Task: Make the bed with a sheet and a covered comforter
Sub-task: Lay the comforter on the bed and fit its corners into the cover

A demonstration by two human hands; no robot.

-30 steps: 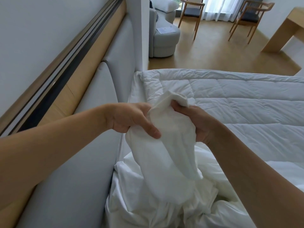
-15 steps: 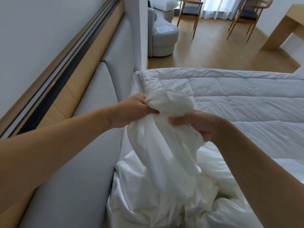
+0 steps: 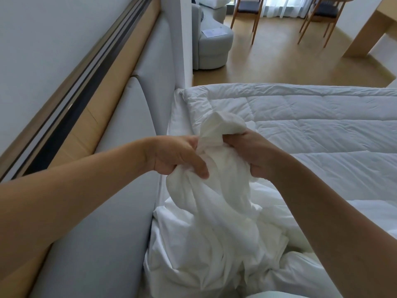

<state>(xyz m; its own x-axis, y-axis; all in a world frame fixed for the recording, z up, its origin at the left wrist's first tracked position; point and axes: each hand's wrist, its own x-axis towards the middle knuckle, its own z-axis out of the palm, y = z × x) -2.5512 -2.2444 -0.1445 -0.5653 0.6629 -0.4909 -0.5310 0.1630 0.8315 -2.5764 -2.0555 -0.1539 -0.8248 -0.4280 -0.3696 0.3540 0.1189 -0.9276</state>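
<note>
A bunched white cover (image 3: 217,211) rises from a crumpled heap at the near head end of the bed. My left hand (image 3: 178,155) grips its gathered fabric from the left, thumb laid across the front. My right hand (image 3: 251,155) grips the same bunch from the right, fingers curled into the cloth. A rounded tuft of the cover sticks up between the two hands. Beyond them a quilted white comforter (image 3: 311,125) lies spread flat over the bed, its corner near the headboard.
A grey padded headboard (image 3: 120,168) with a wooden rail runs along the left. Past the bed lie a wooden floor, a grey armchair (image 3: 212,46) with a paper on it, two wooden chairs (image 3: 247,16) and a wooden desk (image 3: 369,29) at the right.
Both hands have regripped the bunched cover: the left hand slid lower with its thumb across the front, the right hand rose to level with it, and more fabric is gathered between them.
</note>
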